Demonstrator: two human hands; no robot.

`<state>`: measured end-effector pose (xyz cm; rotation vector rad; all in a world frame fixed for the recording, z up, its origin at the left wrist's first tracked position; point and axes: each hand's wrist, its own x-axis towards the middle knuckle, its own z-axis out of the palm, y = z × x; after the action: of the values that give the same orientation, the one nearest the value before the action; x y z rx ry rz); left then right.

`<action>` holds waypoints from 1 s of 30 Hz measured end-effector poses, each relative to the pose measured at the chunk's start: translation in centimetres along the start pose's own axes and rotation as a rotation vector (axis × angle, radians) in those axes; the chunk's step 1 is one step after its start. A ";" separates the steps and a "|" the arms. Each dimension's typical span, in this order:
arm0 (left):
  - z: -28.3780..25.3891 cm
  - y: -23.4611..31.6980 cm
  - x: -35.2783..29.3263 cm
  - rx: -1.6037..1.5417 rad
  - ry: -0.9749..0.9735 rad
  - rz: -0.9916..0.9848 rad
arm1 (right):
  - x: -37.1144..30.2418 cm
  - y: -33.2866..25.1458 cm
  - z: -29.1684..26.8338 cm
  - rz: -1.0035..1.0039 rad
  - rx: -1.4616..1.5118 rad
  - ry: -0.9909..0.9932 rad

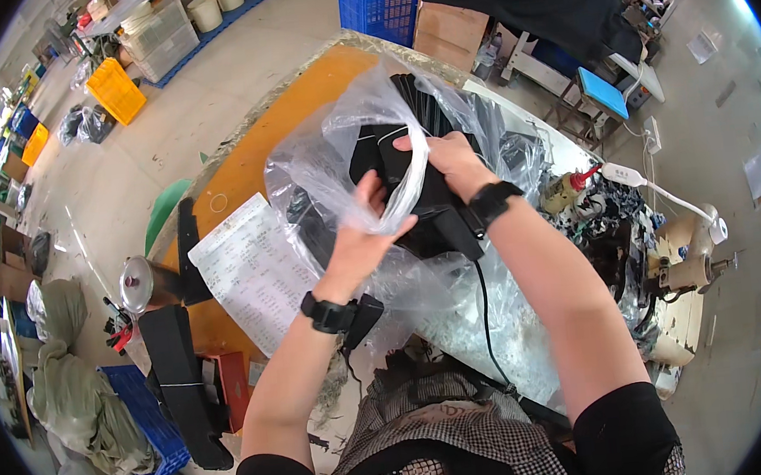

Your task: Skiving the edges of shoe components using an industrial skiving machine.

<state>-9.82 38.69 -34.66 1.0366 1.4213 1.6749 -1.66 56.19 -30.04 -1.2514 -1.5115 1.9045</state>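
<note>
A large clear plastic bag (300,158) lies on the table with its mouth spread, and its gathered rim runs between my hands. Inside and behind the film are folded black fabric pieces (379,151), some with thin pale bands. My left hand (366,228) is curled around the near left side of the rim, its thumb apart from the fingers. On the right side of the rim, my right hand (448,158) grips the film, with the thumb pointing left across the black pieces. Its other fingers are largely hidden. Each wrist carries a black strapped device.
A printed paper sheet (251,268) lies left of the bag. A metal canister (142,283) stands at the table's left edge near a black fabric bundle (179,385). To the right are a sewing machine (678,278) and a white lamp (622,175). Blue crate (377,7) beyond.
</note>
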 end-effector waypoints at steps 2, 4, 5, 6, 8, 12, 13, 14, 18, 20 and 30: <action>-2.5 -2.3 -0.1 -0.321 -0.016 -0.130 | -4.5 -2.0 0.2 0.107 0.097 -0.062; -1.1 0.9 0.5 -0.604 -0.018 -0.307 | -7.0 -1.2 -1.8 0.056 0.168 -0.139; 0.5 3.4 0.7 -0.592 0.019 -0.422 | -9.1 -1.1 -2.5 0.003 0.137 -0.094; 1.1 4.0 1.0 -0.646 -0.091 -0.418 | -11.1 -1.0 -2.8 -0.047 0.103 -0.059; 3.4 5.9 0.4 -0.734 -0.133 -0.371 | -14.7 -1.0 -3.1 -0.091 0.132 -0.107; 7.4 8.9 -0.8 -0.741 -0.221 -0.422 | -19.6 0.5 -4.0 -0.334 0.049 0.066; 8.2 9.1 -1.4 -0.731 -0.237 -0.427 | -20.6 1.2 -4.4 -0.404 0.030 0.077; 9.2 9.3 -1.7 -0.720 -0.266 -0.430 | -21.6 1.8 -5.0 -0.479 0.010 0.099; 12.8 8.8 -3.9 -0.619 -0.327 -0.415 | -24.2 6.6 -8.8 -0.920 -0.501 0.446; 14.7 8.5 -5.4 -0.573 -0.386 -0.422 | -26.3 7.3 -10.4 -0.939 -0.374 0.505; 18.6 3.6 -8.7 -0.721 -0.421 -0.827 | -39.9 18.0 -14.8 -0.561 -0.294 0.014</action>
<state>10.67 38.35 -30.78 0.2770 0.6966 1.0962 35.04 28.11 -31.09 -0.8172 -1.9333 1.3436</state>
